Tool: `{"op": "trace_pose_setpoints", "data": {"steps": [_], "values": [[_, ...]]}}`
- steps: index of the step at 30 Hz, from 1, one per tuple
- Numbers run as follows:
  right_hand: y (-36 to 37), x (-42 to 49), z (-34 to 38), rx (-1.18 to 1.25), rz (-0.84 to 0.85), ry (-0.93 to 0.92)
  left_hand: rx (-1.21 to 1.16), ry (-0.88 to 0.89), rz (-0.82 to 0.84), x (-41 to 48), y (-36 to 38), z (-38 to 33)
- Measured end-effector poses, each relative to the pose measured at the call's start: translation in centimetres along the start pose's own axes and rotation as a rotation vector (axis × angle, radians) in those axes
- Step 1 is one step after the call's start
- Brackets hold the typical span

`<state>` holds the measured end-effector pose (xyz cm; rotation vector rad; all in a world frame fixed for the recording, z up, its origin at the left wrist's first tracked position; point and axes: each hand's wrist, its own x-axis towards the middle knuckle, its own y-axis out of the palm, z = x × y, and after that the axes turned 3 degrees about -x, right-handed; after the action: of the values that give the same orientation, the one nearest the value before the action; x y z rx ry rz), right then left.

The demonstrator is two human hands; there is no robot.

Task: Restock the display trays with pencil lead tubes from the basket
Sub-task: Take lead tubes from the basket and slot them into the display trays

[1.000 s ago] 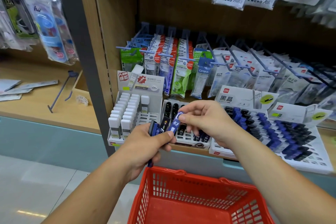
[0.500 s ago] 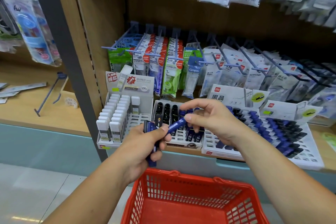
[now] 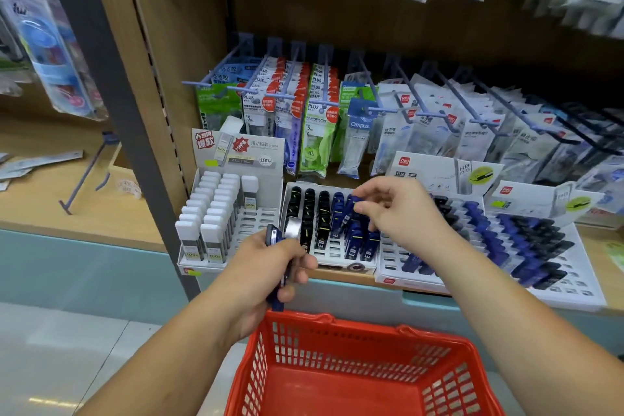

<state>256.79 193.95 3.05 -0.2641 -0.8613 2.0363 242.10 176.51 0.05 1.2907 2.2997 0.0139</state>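
My left hand (image 3: 266, 267) grips a small bunch of blue pencil lead tubes (image 3: 277, 275) just above the rim of the red basket (image 3: 341, 371). My right hand (image 3: 395, 209) is over the middle display tray (image 3: 332, 257) and pinches one blue tube (image 3: 354, 201) at the tray's blue column. That tray holds rows of black tubes on its left and blue tubes on its right. The basket's visible floor shows no tubes.
A white tray (image 3: 260, 223) of white-capped lead tubes stands to the left, and a wider white tray (image 3: 557, 290) of blue and black tubes to the right. Packets hang on blue hooks (image 3: 317, 101) behind the trays. A grey shelf post (image 3: 135, 132) rises on the left.
My right hand has carried one blue tube from my left hand's bunch up and back to the middle tray's blue column. My left hand keeps the rest, nearly still.
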Motion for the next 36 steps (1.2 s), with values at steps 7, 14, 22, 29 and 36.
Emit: {"op": "trace_pose_setpoints", "data": {"steps": [7,14,22,29,36], "values": [[2.0,0.2,-0.9,-0.196,0.019,-0.011,0.041,0.015,-0.033,-1.2,-0.3,-0.6],[2.3,0.4,-1.0,-0.292,0.072,-0.018,0.058,0.048,-0.018,-1.2,-1.1,-0.5],[2.8,-0.1,-0.4,-0.46,0.018,-0.119,0.065,0.081,0.002,-1.1,-1.7,-0.5],[2.5,-0.8,0.6,-0.093,0.068,-0.14,0.136,0.15,-0.001,-0.9,-1.7,-0.2],[2.5,-2.2,3.2,0.102,0.417,-0.112,0.109,0.244,-0.04,-0.6,-1.3,-0.1]]}}
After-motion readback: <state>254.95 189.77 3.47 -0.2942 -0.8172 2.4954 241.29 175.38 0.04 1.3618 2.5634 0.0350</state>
